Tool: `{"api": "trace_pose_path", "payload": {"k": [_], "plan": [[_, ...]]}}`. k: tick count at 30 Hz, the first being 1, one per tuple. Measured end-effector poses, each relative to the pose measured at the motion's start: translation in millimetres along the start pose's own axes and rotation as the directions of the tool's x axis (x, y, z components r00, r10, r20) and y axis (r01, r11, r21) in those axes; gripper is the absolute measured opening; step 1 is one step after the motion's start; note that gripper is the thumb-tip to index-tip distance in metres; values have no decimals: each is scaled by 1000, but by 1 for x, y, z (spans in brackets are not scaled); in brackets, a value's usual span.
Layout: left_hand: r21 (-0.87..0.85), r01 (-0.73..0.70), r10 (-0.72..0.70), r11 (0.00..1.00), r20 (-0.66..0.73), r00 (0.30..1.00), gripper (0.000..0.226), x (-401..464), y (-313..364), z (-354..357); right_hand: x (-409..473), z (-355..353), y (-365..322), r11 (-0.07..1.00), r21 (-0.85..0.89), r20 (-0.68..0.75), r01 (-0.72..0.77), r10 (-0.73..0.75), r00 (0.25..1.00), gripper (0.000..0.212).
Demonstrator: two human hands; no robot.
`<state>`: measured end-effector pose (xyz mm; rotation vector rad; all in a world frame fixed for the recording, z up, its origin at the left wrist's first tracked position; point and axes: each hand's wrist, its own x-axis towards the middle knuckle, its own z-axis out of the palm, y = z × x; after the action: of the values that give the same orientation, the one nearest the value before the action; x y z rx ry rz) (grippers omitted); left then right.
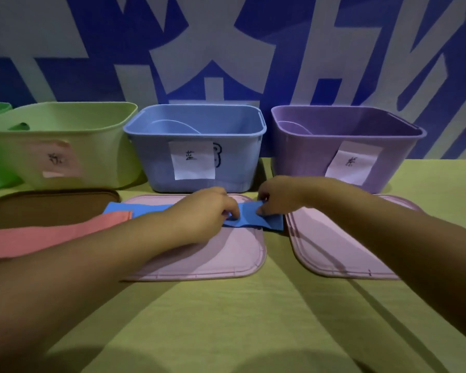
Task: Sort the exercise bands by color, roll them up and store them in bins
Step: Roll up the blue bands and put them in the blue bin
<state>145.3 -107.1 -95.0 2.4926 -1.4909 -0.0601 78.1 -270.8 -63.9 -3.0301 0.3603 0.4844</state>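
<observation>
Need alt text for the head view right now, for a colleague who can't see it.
Both hands, left hand and right hand, pinch a blue band on a pink lid, before green bin, blue bin and purple bin; a pink band lies left.

Three open-topped bins stand in a row along the back of the desk (253, 332): green bin (65, 146), blue bin (194, 146) and purple bin (342, 146), with only narrow gaps between them. In front lie flat lids, brown (51, 208), pink (213, 254) and pink (334, 251), low enough to pass over. The near desk lies bare.
</observation>
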Motion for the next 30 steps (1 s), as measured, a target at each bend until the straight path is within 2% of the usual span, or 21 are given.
{"api": "trace_pose_path", "payload": {"k": [4, 8, 12, 14, 16, 17, 18, 19, 22, 24, 26, 30], "plan": [[63, -2, 4, 998, -20, 1000, 23, -5, 0, 1, -17, -7, -11, 996, 82, -132, -24, 35, 991, 30], [-91, 130, -146, 987, -200, 969, 19, -20, 7, -5, -42, -11, -30, 957, 290, -257, 7, 71, 964, 24], [-162, 244, -285, 956, -317, 905, 50, -37, 1, -24, -76, -28, -56, 889, 431, -510, 155, 98, 855, 27], [-167, 251, -297, 953, -374, 879, 50, -41, -2, -37, -91, -39, -70, 890, 390, -633, 237, 73, 770, 19], [-275, 234, -341, 933, -457, 822, 18, -45, 3, -53, -102, -47, -84, 878, 375, -707, 297, 64, 705, 17], [-283, 253, -371, 925, -535, 759, 10, -48, 11, -64, -108, -52, -90, 862, 390, -729, 322, 76, 680, 17], [-311, 274, -410, 910, -578, 706, 20, -47, 12, -73, -113, -56, -97, 844, 410, -747, 346, 93, 658, 17], [-311, 279, -415, 909, -602, 682, 25, -48, 9, -80, -119, -60, -102, 824, 429, -764, 371, 111, 636, 17], [-301, 178, -338, 937, -647, 684, 18, -51, 7, -103, -137, -75, -113, 765, 461, -798, 449, 136, 587, 20], [-373, 110, -345, 921, -654, 673, 7, -57, 10, -116, -152, -85, -119, 752, 452, -817, 479, 134, 562, 22], [-400, 70, -344, 914, -671, 657, 12, -64, 19, -127, -167, -94, -121, 736, 440, -840, 514, 136, 525, 22], [-475, -8, -328, 880, -619, 713, 16, -96, 54, -135, -206, -104, -120, 622, 472, -867, 625, 198, 457, 35]]}}
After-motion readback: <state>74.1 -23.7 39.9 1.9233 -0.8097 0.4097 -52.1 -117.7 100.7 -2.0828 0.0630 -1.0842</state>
